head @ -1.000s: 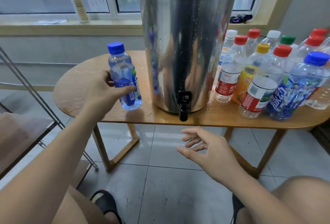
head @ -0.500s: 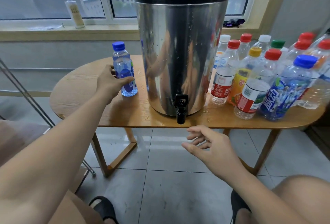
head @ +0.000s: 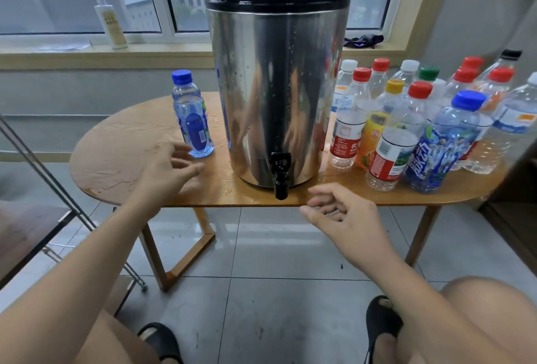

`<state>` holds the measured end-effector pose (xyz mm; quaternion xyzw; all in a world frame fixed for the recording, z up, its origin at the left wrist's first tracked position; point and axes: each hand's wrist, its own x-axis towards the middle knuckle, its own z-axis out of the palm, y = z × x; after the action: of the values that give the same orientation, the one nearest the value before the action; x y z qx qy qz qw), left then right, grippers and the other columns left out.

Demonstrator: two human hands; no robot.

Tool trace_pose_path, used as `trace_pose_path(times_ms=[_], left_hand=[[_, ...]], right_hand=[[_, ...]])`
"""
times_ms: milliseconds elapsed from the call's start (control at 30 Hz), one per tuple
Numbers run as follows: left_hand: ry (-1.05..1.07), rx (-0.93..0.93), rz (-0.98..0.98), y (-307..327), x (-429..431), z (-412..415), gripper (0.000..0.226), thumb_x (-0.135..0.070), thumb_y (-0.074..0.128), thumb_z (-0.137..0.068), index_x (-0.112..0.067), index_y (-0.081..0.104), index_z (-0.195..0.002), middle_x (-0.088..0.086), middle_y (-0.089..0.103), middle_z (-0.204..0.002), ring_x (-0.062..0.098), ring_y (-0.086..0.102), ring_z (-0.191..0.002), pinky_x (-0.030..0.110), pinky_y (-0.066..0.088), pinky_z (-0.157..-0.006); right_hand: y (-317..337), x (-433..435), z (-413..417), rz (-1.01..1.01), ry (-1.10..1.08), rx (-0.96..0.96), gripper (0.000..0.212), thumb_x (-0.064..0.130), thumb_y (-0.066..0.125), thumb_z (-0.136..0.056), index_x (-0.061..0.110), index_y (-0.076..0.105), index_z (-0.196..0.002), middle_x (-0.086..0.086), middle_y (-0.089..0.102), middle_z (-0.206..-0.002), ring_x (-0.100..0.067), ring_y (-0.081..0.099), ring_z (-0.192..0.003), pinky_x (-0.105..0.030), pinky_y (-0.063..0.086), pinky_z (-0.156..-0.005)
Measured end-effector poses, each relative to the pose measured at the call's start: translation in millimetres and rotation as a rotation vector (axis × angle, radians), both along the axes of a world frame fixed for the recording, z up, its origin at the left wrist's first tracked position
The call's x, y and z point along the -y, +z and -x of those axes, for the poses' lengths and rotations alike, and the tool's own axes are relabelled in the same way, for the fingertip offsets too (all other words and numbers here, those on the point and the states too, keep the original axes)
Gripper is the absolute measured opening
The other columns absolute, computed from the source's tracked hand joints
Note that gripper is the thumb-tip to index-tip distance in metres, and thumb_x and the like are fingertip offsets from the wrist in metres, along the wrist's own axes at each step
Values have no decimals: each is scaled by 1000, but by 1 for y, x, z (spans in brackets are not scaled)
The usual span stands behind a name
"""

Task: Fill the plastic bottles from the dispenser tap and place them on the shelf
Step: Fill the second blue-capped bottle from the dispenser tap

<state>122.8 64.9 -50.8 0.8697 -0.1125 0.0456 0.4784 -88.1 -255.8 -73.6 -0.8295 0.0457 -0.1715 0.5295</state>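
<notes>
The blue-capped plastic bottle (head: 193,119) stands upright on the wooden table (head: 122,145), just left of the steel dispenser (head: 276,87). The left hand (head: 168,172) hovers just beside its base, fingers loosely spread and holding nothing. The right hand (head: 345,218) hangs empty and loosely curled near the black tap (head: 280,175). Capped bottles (head: 406,131) crowd the table's right side.

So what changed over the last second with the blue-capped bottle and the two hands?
The left hand moved the small blue-capped bottle farther back on the table, beside the dispenser, left it standing upright and let go; it now hovers open near the base. The right hand, tap and bottles on the right stayed put.
</notes>
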Motion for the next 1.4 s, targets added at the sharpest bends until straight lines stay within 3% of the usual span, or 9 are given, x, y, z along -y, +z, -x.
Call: trace_pose_path(times_ms=[200, 400, 567, 667, 833, 967, 1133, 1300, 1400], left_hand=[[-134, -56, -46, -20, 21, 67, 27, -33, 85, -94, -33, 71, -117, -13, 76, -108, 5, 72, -100, 23, 55, -80], [-255, -106, 16, -42, 48, 101, 16, -22, 83, -96, -27, 76, -109, -11, 78, -103, 10, 74, -94, 42, 64, -84], [-330, -90, -42, -58, 63, 111, 22, -25, 82, -96, -35, 72, -112, -14, 79, -101, 11, 74, -94, 33, 60, -84], [-331, -106, -61, -62, 71, 111, 23, -28, 82, -96, -37, 71, -113, -17, 79, -100, 11, 74, -92, 31, 58, -82], [-345, -136, -52, -65, 83, 113, 26, -27, 82, -97, -40, 69, -116, -16, 79, -99, 10, 73, -86, 34, 60, -80], [-363, -150, -80, -64, 87, 116, 24, -29, 80, -98, -40, 69, -117, -18, 78, -100, 8, 73, -89, 36, 61, -84], [-378, -149, -94, -61, 88, 118, 26, -31, 79, -99, -42, 67, -120, -19, 78, -102, 8, 74, -92, 40, 62, -88], [-393, -140, -85, -59, 87, 119, 27, -31, 79, -99, -41, 67, -121, -18, 79, -102, 9, 74, -93, 43, 63, -90], [-400, -119, -55, -57, 87, 119, 28, -29, 80, -98, -40, 68, -120, -15, 80, -101, 12, 74, -95, 44, 61, -92]], right_hand=[[38, 27, 10, 22, -187, 158, 25, 28, 88, -89, 29, 77, -113, 13, 78, -101, -9, 74, -91, -29, 62, -84], [70, 93, 29, 142, -463, 224, 28, 39, 84, -93, 29, 74, -117, 14, 77, -107, -1, 73, -93, -21, 56, -79], [72, 145, 36, 211, -703, 245, 33, 38, 82, -94, 19, 70, -119, 4, 73, -111, 1, 69, -93, -5, 48, -75], [64, 165, 30, 220, -795, 236, 45, 44, 84, -90, 21, 63, -123, 0, 69, -118, -7, 68, -97, -27, 59, -88], [53, 178, 11, 134, -737, 143, 72, 46, 90, -83, 23, 51, -140, 1, 64, -136, -14, 66, -117, -42, 60, -100], [52, 173, 1, 126, -690, 82, 77, 41, 89, -87, 22, 46, -148, -2, 63, -144, -10, 60, -116, -33, 52, -90], [53, 173, 2, 140, -686, 64, 75, 36, 90, -87, 21, 46, -146, -2, 63, -145, -14, 62, -123, -31, 49, -88], [57, 166, 21, 116, -668, 96, 74, 37, 92, -84, 26, 47, -142, 4, 64, -140, -14, 65, -123, -42, 60, -99], [62, 143, 39, 92, -611, 135, 75, 38, 92, -83, 28, 47, -142, 11, 62, -135, -6, 65, -117, -34, 59, -93]])
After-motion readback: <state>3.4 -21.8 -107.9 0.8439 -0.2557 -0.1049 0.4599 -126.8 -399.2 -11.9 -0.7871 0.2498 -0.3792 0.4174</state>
